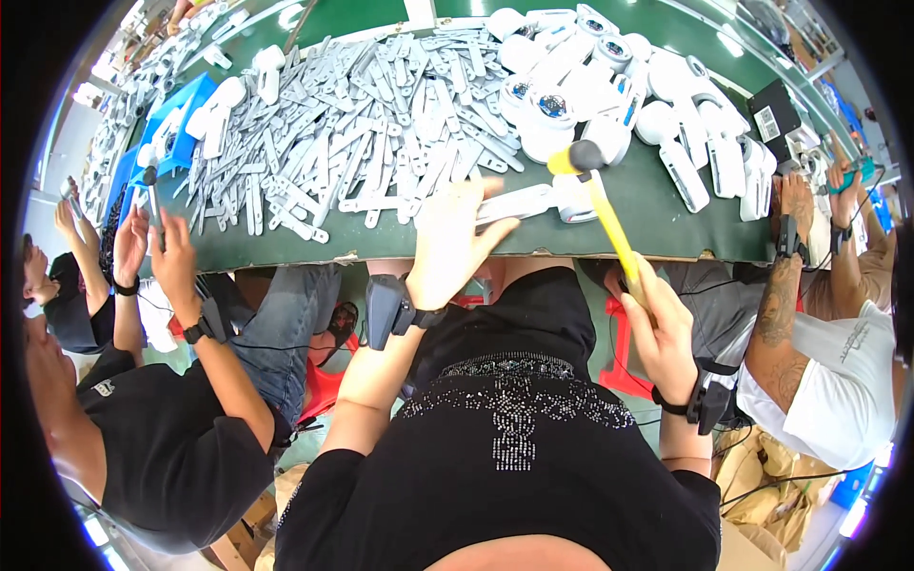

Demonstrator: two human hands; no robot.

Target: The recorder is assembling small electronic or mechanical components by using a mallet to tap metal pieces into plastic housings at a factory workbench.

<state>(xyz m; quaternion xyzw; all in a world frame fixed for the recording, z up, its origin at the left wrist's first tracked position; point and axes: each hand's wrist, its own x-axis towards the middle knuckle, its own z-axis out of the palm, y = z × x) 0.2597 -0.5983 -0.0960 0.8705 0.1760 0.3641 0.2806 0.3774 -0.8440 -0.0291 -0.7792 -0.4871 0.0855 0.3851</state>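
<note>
In my right hand point(662, 319) is a mallet with a yellow handle point(614, 224), the fingers closed round its lower end. Its black-and-yellow head point(583, 156) is raised just above a white plastic device point(519, 205). This device has a long handle and a rounded head end, partly covered by the mallet, and lies near the table's front edge. My left hand point(446, 238) grips the handle end, thumb on the near side and fingers on the far side. What is under the palm is hidden.
A wide heap of white-grey plastic strips point(381, 114) covers the green table point(314, 249) beyond my left hand. White devices with round lens-like ends point(552, 105) pile up at far right. A blue bin point(186, 114) stands left. One person works on each side, with the left one holding a tool point(152, 181).
</note>
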